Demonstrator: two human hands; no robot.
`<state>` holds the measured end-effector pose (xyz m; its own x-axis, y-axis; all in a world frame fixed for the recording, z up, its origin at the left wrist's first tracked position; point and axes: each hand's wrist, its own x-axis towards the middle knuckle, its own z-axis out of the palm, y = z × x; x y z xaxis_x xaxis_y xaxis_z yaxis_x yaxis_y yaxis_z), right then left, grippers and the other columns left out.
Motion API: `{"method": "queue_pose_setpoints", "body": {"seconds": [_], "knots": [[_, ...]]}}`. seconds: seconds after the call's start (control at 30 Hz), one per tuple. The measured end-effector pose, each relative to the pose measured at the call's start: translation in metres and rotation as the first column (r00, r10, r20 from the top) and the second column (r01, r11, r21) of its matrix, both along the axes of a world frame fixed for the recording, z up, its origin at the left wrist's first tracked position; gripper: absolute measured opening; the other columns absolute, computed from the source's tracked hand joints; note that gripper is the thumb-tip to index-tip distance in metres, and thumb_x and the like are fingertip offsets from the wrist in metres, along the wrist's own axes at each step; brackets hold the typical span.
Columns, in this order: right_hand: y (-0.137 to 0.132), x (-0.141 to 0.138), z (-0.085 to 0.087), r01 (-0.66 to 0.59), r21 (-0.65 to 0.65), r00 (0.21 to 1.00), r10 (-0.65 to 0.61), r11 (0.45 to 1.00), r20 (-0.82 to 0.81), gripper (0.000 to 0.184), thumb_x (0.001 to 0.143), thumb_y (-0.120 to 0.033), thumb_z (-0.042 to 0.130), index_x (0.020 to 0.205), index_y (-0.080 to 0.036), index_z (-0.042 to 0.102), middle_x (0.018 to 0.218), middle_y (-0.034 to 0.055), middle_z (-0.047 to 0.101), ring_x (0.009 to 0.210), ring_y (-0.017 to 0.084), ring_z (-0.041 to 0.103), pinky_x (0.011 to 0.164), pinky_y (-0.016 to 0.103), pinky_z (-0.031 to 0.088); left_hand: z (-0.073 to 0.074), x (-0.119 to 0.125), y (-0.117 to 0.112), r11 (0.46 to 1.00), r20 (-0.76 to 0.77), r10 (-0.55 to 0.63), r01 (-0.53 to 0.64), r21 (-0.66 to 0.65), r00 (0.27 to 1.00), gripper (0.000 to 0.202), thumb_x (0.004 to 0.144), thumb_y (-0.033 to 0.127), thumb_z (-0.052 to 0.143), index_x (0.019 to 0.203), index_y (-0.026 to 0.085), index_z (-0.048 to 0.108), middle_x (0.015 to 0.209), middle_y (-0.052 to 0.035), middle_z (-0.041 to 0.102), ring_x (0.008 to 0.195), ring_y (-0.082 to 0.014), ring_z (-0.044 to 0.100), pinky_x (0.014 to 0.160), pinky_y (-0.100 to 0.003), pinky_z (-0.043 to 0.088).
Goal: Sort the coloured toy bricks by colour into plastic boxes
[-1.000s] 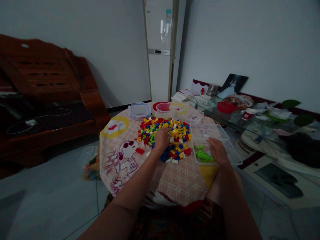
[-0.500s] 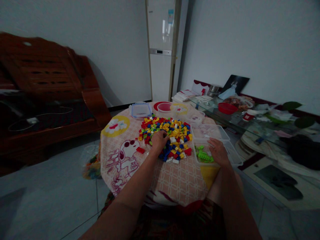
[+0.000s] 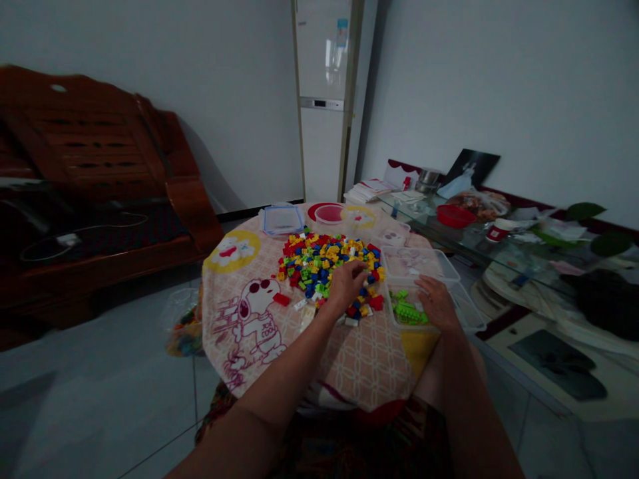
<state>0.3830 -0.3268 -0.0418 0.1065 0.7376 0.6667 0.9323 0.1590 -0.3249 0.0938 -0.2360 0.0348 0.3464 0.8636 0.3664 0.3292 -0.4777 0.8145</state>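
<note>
A heap of small coloured bricks [image 3: 319,261] lies on a round table covered with a cartoon-print cloth [image 3: 249,306]. My left hand [image 3: 347,285] rests on the right side of the heap, fingers curled down among the bricks; whether it holds one is hidden. My right hand [image 3: 436,303] lies flat on the rim of a clear plastic box [image 3: 399,320] that holds green bricks [image 3: 407,310]. A second clear box [image 3: 419,261] stands just behind it.
A blue-rimmed lid [image 3: 282,219], a red lid [image 3: 327,212] and small clear tubs sit at the table's far side. A cluttered glass table [image 3: 499,246] stands to the right, a wooden bench [image 3: 94,173] to the left, a bag of bricks [image 3: 182,329] on the floor.
My left hand has slid from the left-middle of the heap to its right side, nearer the box of green bricks. My right hand has stayed on the box rim.
</note>
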Motion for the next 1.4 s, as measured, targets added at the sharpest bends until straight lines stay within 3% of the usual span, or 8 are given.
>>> {"method": "queue_pose_setpoints", "body": {"seconds": [0.2, 0.33, 0.47, 0.6, 0.73, 0.93, 1.1, 1.4], "knots": [[-0.001, -0.001, 0.003, -0.015, -0.014, 1.000, 0.015, 1.000, 0.002, 0.036, 0.097, -0.042, 0.047, 0.106, -0.023, 0.076, 0.122, 0.0144, 0.074, 0.117, 0.031, 0.064, 0.106, 0.057, 0.048, -0.010, 0.046, -0.035, 0.964, -0.074, -0.258, 0.262, 0.054, 0.963, 0.021, 0.086, 0.014, 0.067, 0.105, 0.018, 0.076, 0.097, -0.0045, 0.078, 0.081, -0.0146, 0.069, 0.083, -0.028, 0.056], [0.000, -0.001, 0.002, -0.006, 0.012, 1.000, 0.006, 1.000, -0.008, 0.035, 0.095, -0.043, 0.049, 0.104, -0.024, 0.077, 0.122, 0.0126, 0.074, 0.115, 0.030, 0.065, 0.104, 0.055, 0.051, -0.008, 0.043, -0.032, 0.955, -0.100, -0.275, 0.284, 0.090, 0.956, 0.037, 0.087, 0.011, 0.065, 0.122, 0.018, 0.072, 0.115, -0.0089, 0.077, 0.088, -0.0162, 0.071, 0.090, -0.031, 0.057], [0.000, 0.001, 0.000, -0.011, -0.001, 1.000, 0.011, 1.000, -0.027, 0.035, 0.095, -0.042, 0.049, 0.104, -0.024, 0.077, 0.121, 0.0125, 0.074, 0.117, 0.031, 0.063, 0.105, 0.055, 0.050, 0.001, 0.002, 0.000, 0.993, -0.123, 0.041, -0.028, 0.113, 0.992, 0.029, 0.088, 0.012, 0.064, 0.115, 0.017, 0.075, 0.117, -0.0115, 0.077, 0.101, -0.0212, 0.071, 0.100, -0.034, 0.053], [0.000, 0.000, 0.000, -0.016, -0.024, 0.998, 0.015, 1.000, -0.059, 0.035, 0.095, -0.043, 0.049, 0.106, -0.024, 0.077, 0.120, 0.0126, 0.074, 0.118, 0.031, 0.062, 0.108, 0.056, 0.047, 0.006, -0.060, 0.036, 0.925, -0.141, 0.380, -0.376, 0.058, 0.914, 0.027, 0.089, 0.016, 0.058, 0.110, 0.017, 0.076, 0.112, -0.0097, 0.077, 0.098, -0.0227, 0.071, 0.096, -0.036, 0.054], [-0.001, -0.001, 0.001, -0.013, -0.017, 0.999, 0.012, 1.000, -0.047, 0.033, 0.094, -0.042, 0.051, 0.105, -0.025, 0.077, 0.120, 0.0116, 0.075, 0.117, 0.031, 0.063, 0.106, 0.055, 0.048, 0.003, -0.110, 0.051, 0.880, -0.215, 0.464, -0.475, -0.001, 0.859, 0.023, 0.085, 0.025, 0.061, 0.098, 0.019, 0.078, 0.094, -0.0043, 0.080, 0.087, -0.0206, 0.072, 0.083, -0.029, 0.053], [0.000, -0.001, 0.000, 0.001, -0.008, 1.000, -0.002, 1.000, -0.016, 0.032, 0.094, -0.039, 0.050, 0.103, -0.025, 0.077, 0.120, 0.0117, 0.074, 0.117, 0.030, 0.064, 0.107, 0.055, 0.048, -0.001, -0.129, 0.044, 0.947, -0.328, 0.232, -0.290, -0.139, 0.916, 0.023, 0.083, 0.038, 0.064, 0.079, 0.019, 0.076, 0.059, 0.0007, 0.069, 0.066, -0.0178, 0.067, 0.064, -0.025, 0.047], [-0.001, 0.002, -0.001, -0.018, -0.014, 0.999, 0.017, 1.000, -0.028, 0.031, 0.094, -0.040, 0.051, 0.104, -0.024, 0.076, 0.122, 0.0129, 0.073, 0.117, 0.031, 0.063, 0.108, 0.056, 0.047, -0.003, -0.118, 0.035, 0.979, -0.374, 0.045, -0.115, -0.167, 0.926, 0.022, 0.079, 0.038, 0.070, 0.075, 0.017, 0.076, 0.056, 0.0013, 0.067, 0.061, -0.0155, 0.065, 0.062, -0.024, 0.044], [0.001, 0.000, -0.001, 0.005, -0.015, 1.000, -0.005, 1.000, -0.013, 0.028, 0.092, -0.034, 0.052, 0.101, -0.023, 0.076, 0.122, 0.0132, 0.074, 0.117, 0.031, 0.063, 0.107, 0.057, 0.049, 0.002, -0.115, 0.036, 0.968, -0.317, 0.115, -0.178, -0.177, 0.941, 0.017, 0.079, 0.027, 0.066, 0.083, 0.018, 0.080, 0.056, 0.0028, 0.068, 0.059, -0.0151, 0.067, 0.065, -0.024, 0.049]]}}
